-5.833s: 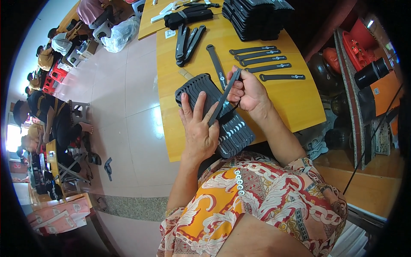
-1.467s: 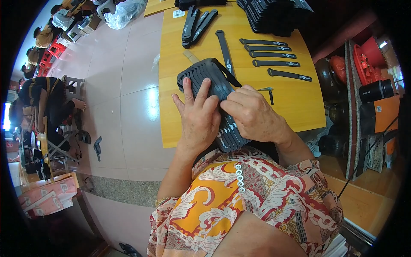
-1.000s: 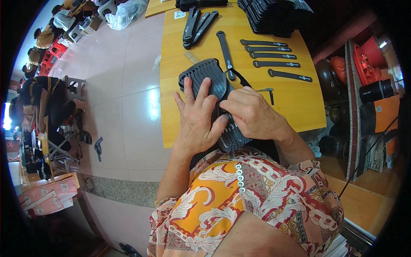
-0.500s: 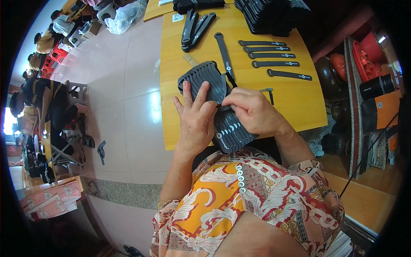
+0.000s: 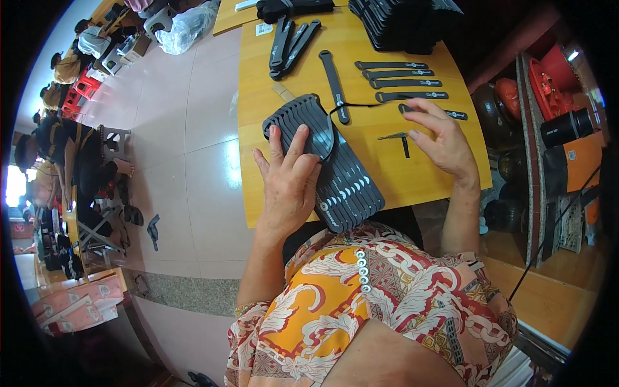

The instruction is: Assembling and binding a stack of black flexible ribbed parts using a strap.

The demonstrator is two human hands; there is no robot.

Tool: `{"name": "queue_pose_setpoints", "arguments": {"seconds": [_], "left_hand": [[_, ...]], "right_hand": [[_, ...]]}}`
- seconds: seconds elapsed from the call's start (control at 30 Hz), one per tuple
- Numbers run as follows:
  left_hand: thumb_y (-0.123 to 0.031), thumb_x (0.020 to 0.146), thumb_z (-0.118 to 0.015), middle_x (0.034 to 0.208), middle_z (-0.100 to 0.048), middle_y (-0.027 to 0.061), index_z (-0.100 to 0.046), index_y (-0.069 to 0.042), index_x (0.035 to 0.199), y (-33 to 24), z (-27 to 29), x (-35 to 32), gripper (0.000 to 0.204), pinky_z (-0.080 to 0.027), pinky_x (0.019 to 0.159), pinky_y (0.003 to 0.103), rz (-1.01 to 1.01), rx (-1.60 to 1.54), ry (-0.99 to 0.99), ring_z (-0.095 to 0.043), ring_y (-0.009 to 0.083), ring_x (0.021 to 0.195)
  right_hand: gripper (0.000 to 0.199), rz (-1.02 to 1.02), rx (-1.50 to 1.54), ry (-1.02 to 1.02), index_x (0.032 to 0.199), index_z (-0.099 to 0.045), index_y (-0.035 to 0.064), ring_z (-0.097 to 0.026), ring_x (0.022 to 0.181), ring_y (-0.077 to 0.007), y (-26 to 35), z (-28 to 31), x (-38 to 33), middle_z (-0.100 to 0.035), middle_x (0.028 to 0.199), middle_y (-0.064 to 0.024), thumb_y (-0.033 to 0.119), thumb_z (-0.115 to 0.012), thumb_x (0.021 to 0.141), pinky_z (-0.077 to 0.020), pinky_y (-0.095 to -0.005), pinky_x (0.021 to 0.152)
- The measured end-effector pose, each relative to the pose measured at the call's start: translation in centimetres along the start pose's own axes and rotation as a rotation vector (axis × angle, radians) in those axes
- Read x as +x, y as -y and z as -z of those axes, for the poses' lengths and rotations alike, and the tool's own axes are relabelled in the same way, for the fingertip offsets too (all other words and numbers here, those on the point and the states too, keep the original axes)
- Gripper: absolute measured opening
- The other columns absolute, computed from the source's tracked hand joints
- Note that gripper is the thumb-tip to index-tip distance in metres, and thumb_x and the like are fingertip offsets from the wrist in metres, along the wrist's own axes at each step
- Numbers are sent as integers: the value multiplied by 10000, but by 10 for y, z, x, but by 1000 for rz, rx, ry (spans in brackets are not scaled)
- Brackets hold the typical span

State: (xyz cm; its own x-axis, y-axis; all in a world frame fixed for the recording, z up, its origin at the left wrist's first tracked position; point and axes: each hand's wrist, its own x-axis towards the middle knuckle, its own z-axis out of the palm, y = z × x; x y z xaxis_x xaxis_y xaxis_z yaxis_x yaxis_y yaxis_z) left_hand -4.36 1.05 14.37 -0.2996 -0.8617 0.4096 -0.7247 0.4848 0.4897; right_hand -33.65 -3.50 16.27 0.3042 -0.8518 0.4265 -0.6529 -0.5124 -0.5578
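Observation:
A fanned stack of black straps (image 5: 348,174) lies slantwise over the table's near edge. My left hand (image 5: 287,171) holds it from the left, with two fingers spread along its top and the thumb pressed by a black tie (image 5: 332,138) that loops around the stack. From that loop the thin tie runs right to my right hand (image 5: 442,138), raised over the table, its fingers curled at the tie's end. A single strap (image 5: 333,87) lies just beyond the stack. Small scissors or a similar slim tool (image 5: 394,136), beside a short black piece (image 5: 405,147), rest below my right fingers.
Several loose straps (image 5: 403,82) lie in a row at the right of the yellow table (image 5: 445,174). Other straps (image 5: 291,48) and a tall black pile (image 5: 403,26) stand at the far side. A shelf (image 5: 532,161) with pots is on the right. People sit at far left.
My right hand has moved from the stack up and right, drawing out the tie. The left hand stays on the stack, and the printed ends of the straps now show more.

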Motion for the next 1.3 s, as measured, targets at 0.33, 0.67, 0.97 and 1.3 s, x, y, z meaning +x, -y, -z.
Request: {"name": "queue_pose_setpoints", "arguments": {"seconds": [0.33,0.67,0.97,1.3], "left_hand": [[-130,908,-562,1414,-440,126,-599,-80,988,-3,7,1,101,-102,988,755,50,-30,46,-193,496,1370],[-185,908,-585,1429,-440,106,-584,-66,940,-5,2,-1,123,-62,1038,699,78,4,8,-193,447,1395],[-429,734,-746,1409,-427,138,-588,-59,897,-11,7,5,434,-126,920,802,50,81,59,-229,485,1357],[-411,741,-744,1392,-431,143,-550,-52,913,-17,11,10,442,-130,911,811,85,148,116,-244,500,1341]], "right_hand": [[193,-291,256,249,979,-643,-25,-614,933,-312,39,-62,37,-622,1006,-163,54,-619,805,-486,-364,757],[139,81,446,-1,971,-642,-29,-595,969,-211,23,-98,56,-603,1037,-105,-46,-588,845,-476,-285,820],[74,-59,396,-89,893,-639,-21,-625,796,-276,65,-50,48,-629,847,-140,21,-595,851,-488,-318,671],[224,634,22,-220,873,-585,-29,-569,662,-318,113,-18,43,-550,780,-149,-3,-620,653,-475,-364,566]]}}
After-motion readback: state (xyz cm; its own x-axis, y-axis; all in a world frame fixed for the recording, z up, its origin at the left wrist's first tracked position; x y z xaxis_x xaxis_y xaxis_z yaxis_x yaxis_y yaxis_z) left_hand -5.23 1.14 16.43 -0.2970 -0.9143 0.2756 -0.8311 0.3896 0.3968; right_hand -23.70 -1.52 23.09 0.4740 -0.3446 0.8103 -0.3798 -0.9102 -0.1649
